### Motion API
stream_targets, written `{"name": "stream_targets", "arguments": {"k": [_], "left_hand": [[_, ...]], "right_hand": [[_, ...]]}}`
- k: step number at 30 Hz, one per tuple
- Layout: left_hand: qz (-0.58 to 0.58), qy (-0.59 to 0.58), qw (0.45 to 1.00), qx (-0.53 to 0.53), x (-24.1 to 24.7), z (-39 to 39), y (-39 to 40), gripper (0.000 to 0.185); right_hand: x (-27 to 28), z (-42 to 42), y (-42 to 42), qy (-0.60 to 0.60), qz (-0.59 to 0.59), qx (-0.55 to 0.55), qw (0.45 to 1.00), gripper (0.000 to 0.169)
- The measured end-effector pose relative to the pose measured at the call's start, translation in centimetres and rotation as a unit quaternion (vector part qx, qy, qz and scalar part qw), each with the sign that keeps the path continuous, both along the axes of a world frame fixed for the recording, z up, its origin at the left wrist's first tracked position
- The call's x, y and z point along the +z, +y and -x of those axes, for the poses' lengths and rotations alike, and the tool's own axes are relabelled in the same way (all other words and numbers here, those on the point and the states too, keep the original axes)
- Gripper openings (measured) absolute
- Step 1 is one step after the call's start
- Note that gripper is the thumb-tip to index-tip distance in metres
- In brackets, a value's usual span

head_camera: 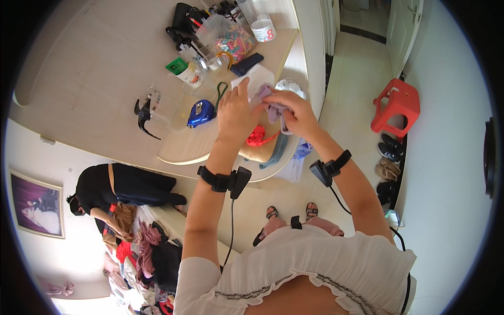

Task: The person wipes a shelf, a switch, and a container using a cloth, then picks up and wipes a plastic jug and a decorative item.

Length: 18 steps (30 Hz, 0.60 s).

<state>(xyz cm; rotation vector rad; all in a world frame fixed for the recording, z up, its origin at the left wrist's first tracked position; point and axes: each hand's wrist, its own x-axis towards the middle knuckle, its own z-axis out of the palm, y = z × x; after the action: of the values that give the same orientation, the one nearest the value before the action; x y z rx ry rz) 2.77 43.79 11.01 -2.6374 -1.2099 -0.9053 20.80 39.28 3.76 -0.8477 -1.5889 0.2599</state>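
Note:
My right hand (295,112) grips a crumpled lavender cloth (275,114) above the wooden shelf. My left hand (238,112) is beside it with fingers extended, its thumb against the cloth's near edge; whether it pinches the cloth is hidden. Just beyond both hands a white sheet or cloth (258,76) lies on the shelf. A blue tape measure (201,113) with a dark green strap rests left of my left hand. Below the hands are a woven straw item (258,154) and a red fabric flower (256,136).
Farther back stand a clear tub of coloured pieces (232,41), a white cup (193,75) and a dark blue comb-like object (247,65). A black-handled glass jug (147,112) is left. A red plastic stool (399,106) and shoes (390,147) line the wall. A person (130,185) bends over piled clothes (147,244).

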Motion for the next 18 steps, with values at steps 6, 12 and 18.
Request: {"name": "stream_targets", "arguments": {"k": [6,12,18], "left_hand": [[0.050,0.070,0.996,0.010,1.2,-0.2,-0.8,0.029],[-0.068,-0.071,0.995,-0.023,0.4,4.0,-2.4,0.021],[0.163,-0.427,0.889,0.009,0.7,10.9,-4.2,0.028]], "right_hand": [[0.6,-3.6,2.9,0.144,0.137,-0.044,0.979,0.057],[1.9,-7.2,10.3,0.049,0.068,-0.171,0.982,0.054],[1.4,-0.9,7.2,-0.052,-0.036,-0.176,0.982,0.052]]}}
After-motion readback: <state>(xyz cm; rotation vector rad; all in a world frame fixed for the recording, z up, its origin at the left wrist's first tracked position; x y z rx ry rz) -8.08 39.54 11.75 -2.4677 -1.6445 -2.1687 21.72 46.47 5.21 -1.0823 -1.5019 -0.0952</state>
